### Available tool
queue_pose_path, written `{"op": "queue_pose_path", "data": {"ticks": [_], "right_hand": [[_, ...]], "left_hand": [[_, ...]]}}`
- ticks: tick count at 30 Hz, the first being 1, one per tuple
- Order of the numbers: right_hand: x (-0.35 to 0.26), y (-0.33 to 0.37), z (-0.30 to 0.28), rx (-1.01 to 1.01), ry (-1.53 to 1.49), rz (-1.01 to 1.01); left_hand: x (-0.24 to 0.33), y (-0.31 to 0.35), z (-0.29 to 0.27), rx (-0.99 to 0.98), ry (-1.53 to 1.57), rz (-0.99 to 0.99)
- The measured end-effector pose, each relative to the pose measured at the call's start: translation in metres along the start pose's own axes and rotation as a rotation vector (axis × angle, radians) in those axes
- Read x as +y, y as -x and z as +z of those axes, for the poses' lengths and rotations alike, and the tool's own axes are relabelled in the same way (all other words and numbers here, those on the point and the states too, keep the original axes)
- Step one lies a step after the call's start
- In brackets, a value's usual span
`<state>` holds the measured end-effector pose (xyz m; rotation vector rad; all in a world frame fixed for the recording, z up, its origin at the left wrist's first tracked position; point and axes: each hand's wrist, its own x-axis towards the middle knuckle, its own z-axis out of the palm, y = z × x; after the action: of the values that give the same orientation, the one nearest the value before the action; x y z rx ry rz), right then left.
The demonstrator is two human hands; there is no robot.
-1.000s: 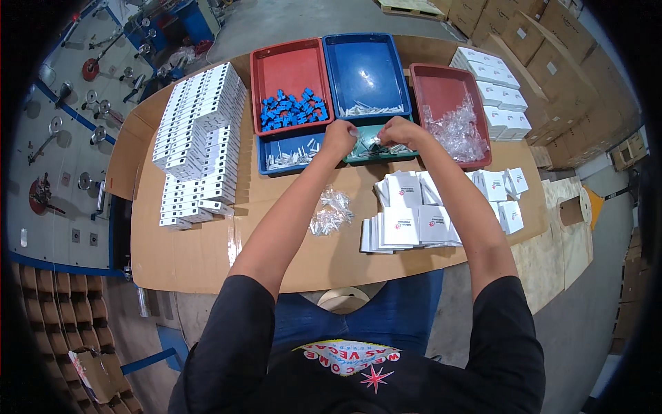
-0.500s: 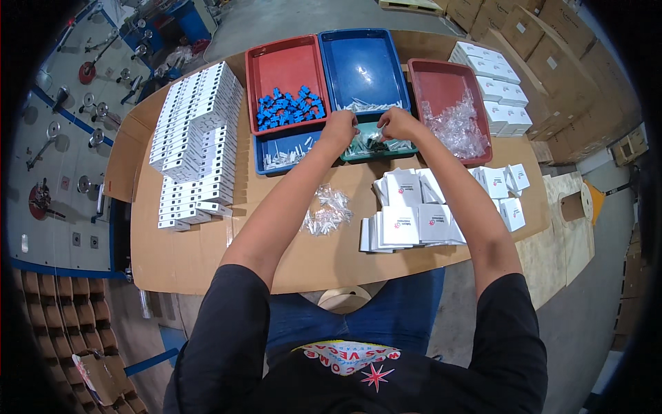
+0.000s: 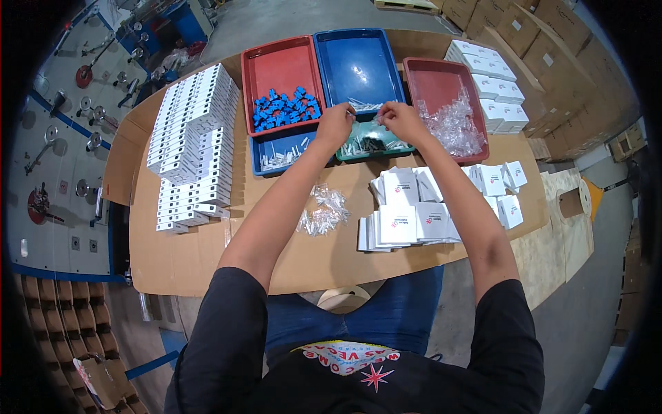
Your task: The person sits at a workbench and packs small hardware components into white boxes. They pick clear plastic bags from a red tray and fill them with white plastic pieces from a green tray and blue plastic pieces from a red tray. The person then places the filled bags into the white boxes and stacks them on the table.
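Both my hands are raised over the green tray (image 3: 376, 156), with fingertips pinched and facing each other. Between my left hand (image 3: 336, 125) and my right hand (image 3: 405, 122) stretches what looks like a small clear plastic bag (image 3: 368, 130), its sheen showing against the green. My fingers partly hide its edges. Small white pieces and some dark ones lie in the green tray below. Behind my fingers, the large blue tray (image 3: 358, 65) has thin white sticks at its near end. My left wrist passes over the right end of a smaller blue tray (image 3: 259, 168) of white pieces.
A red tray (image 3: 279, 65) holds blue plastic parts (image 3: 286, 109); another red tray (image 3: 431, 76) holds crumpled clear bags (image 3: 456, 127). White boxes are stacked left (image 3: 189, 138) and far right (image 3: 493, 90). White booklets (image 3: 400, 221) and clear tubes (image 3: 324, 212) lie nearer me on the cardboard-covered table (image 3: 276, 272).
My hands have risen slightly away from the green tray, and the left has shifted a little left. More of the tray's contents and the clear sheen now show between them.
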<state>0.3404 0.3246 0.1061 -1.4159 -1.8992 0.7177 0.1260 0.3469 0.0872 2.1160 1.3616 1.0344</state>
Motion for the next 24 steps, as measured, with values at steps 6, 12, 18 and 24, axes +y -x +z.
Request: {"op": "queue_pose_path", "data": {"ticks": [6, 12, 18, 24], "right_hand": [[-0.006, 0.013, -0.007, -0.199, -0.388, 0.107], [-0.001, 0.048, -0.041, 0.000, -0.454, 0.328], [0.125, 0.025, -0.136, 0.364, -0.147, 0.465], [0.110, 0.016, -0.117, 0.546, 0.533, 0.214]], "left_hand": [[0.015, 0.000, 0.005, -0.197, 0.610, -0.218], [0.027, 0.040, -0.012, -0.091, 0.408, -0.165], [-0.017, 0.123, -0.065, 0.123, 0.208, -0.266], [-0.037, 0.191, -0.070, -0.005, -0.181, -0.521]]}}
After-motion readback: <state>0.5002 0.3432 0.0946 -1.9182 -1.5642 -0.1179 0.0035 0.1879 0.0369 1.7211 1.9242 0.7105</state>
